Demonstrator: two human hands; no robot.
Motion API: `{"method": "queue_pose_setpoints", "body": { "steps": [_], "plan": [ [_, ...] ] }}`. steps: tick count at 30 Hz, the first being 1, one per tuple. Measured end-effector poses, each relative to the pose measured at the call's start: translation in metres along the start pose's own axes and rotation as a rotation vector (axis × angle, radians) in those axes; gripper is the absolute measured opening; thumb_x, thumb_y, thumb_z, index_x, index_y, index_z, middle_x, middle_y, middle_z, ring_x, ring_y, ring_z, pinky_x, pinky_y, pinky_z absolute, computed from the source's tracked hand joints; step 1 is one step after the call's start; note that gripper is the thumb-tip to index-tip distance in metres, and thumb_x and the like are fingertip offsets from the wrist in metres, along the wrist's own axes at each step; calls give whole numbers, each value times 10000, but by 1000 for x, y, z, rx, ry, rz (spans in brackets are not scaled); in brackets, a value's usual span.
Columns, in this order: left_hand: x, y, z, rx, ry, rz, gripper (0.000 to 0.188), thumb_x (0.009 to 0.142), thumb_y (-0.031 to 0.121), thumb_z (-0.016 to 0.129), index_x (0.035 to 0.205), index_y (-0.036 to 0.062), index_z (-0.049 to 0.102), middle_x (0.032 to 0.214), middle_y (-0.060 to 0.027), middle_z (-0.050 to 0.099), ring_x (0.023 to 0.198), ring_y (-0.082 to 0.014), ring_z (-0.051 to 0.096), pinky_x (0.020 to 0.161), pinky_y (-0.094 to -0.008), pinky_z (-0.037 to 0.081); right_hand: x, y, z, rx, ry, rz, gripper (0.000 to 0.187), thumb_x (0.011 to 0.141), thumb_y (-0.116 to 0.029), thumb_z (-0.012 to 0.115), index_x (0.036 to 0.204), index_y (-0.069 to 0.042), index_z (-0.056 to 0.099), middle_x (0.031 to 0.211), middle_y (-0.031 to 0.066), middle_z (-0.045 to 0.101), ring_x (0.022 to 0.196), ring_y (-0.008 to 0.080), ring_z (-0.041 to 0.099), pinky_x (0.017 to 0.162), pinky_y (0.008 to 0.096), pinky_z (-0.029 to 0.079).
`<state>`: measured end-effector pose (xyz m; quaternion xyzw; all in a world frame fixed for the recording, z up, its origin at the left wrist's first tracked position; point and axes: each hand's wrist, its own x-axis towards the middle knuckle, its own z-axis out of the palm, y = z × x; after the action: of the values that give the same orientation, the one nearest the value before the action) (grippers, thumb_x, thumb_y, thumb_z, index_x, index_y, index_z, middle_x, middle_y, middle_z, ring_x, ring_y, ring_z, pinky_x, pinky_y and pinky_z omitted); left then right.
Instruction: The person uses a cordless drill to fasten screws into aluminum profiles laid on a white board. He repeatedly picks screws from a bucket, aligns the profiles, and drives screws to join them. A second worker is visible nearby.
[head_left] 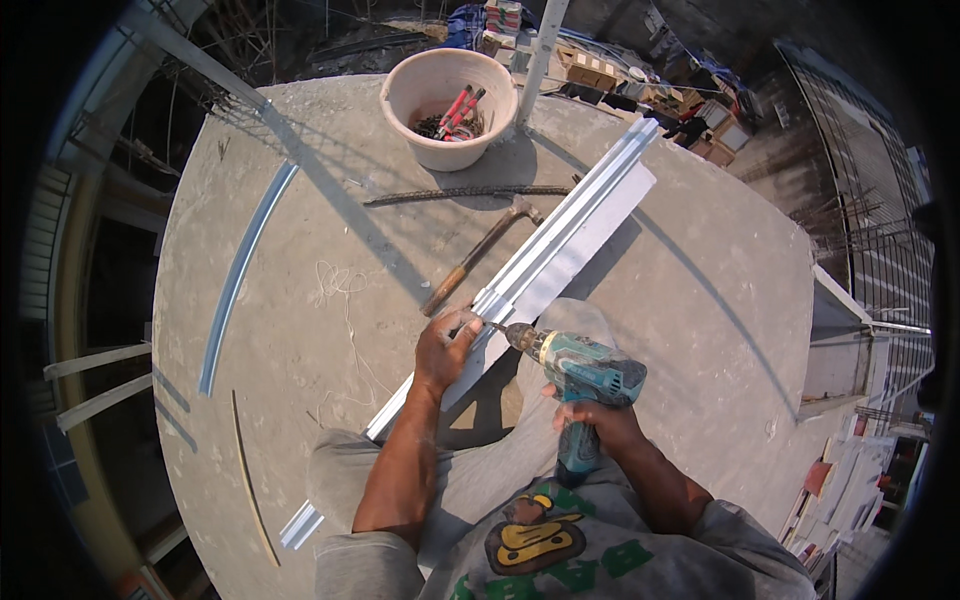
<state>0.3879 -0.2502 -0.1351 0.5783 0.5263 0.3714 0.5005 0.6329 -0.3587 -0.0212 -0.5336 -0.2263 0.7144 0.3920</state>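
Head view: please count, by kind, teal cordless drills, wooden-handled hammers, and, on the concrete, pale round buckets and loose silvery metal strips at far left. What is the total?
Teal cordless drill: 1
Wooden-handled hammer: 1
Pale round bucket: 1
Silvery metal strips: 2 (long one, short one)
Total: 5

A: Place type?
B: Reading as building site; concrete slab [700,330] is lying sunlit.
A: Evidence?
B: Bare beams [100,361] are jutting left; bucket [445,153] is holding tools [463,112], far; power drill [590,366] is showing near.
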Motion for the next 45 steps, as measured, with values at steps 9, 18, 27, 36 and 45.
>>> {"method": "queue_pose_setpoints", "body": {
  "steps": [9,18,27,36,45],
  "plan": [
    [3,-1,-5,-194,-76,-146,286,955,265,611,1053,14,707,1270,-182,662,1154,-242,613,999,-348,441,9,3,5,32,-49,14,478,792,-52,652,1257,10,556,1135,139,678,765,218,689,671,335,563],
    [7,11,-18,-426,-213,-342,324,950,332,615,1015,20,675,1435,-187,533,1170,-225,568,1006,-343,427,15,-5,6,52,-99,38,490,789,-77,650,1261,15,557,1140,139,675,793,222,692,690,346,567],
    [13,5,-25,-628,-211,-397,318,922,331,650,1043,37,645,1453,-172,517,1221,-221,535,1053,-333,392,22,-1,15,-132,-166,-59,511,825,21,653,1327,-24,565,1175,94,685,941,123,639,788,299,545],
    [17,-11,-19,-673,-47,-481,713,850,332,716,1442,15,477,1456,-173,502,1302,-273,503,1109,-346,346,-2,-14,19,-474,-32,-63,463,821,-18,678,1280,-33,614,1120,61,702,909,99,641,795,278,531],
    [-3,3,-25,187,-317,-449,735,860,406,721,1495,156,449,1262,-215,656,1150,-320,646,997,-354,465,-8,-12,19,-794,10,-143,467,797,-144,744,1219,-18,591,1032,105,685,937,153,648,834,314,521]
  ]
}}
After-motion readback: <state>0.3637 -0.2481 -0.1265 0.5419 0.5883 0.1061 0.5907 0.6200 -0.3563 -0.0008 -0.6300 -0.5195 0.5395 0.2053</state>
